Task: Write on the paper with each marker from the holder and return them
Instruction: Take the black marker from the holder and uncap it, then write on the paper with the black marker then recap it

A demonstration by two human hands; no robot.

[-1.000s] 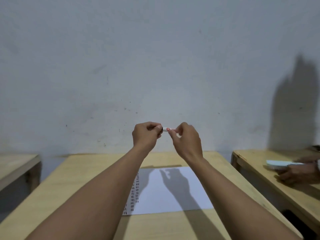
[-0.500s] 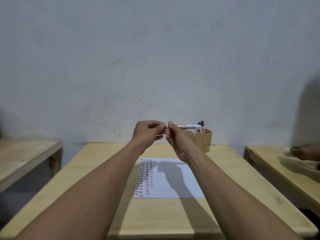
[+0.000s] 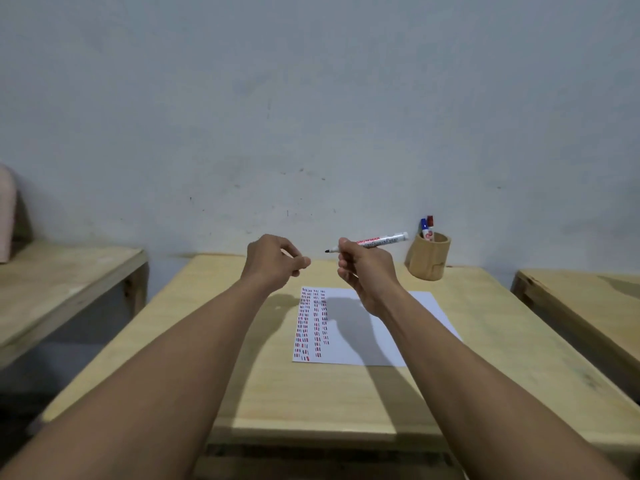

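A wooden table [image 3: 485, 341] stands against a pale, scuffed wall [image 3: 311, 98], with another wooden table [image 3: 62, 282] off to the left and a third [image 3: 588, 296] off to the right, each apart from the middle one. A sheet of white paper [image 3: 426, 313] lies flat near the table's centre; columns of short red and dark strokes [image 3: 310, 323] fill its left part, and the arms' shadow falls across its middle. Nothing lies between the paper and the holder.

The round wooden holder [image 3: 429, 258] sits upright at the far right of the table, beyond the paper's far right corner. Two capped markers stand in it, a blue-capped marker [image 3: 424, 226] and a red-capped marker [image 3: 430, 223], side by side.

The right hand [image 3: 367, 271] is raised above the paper and grips an uncapped marker [image 3: 377, 242] between thumb and fingers, the white barrel lying almost level, its dark tip pointing left toward the other hand and its tail toward the holder. The left hand [image 3: 273, 261] hovers at the same height, a short gap away, fingers curled with the tips pinched together; whether it holds the cap I cannot tell.
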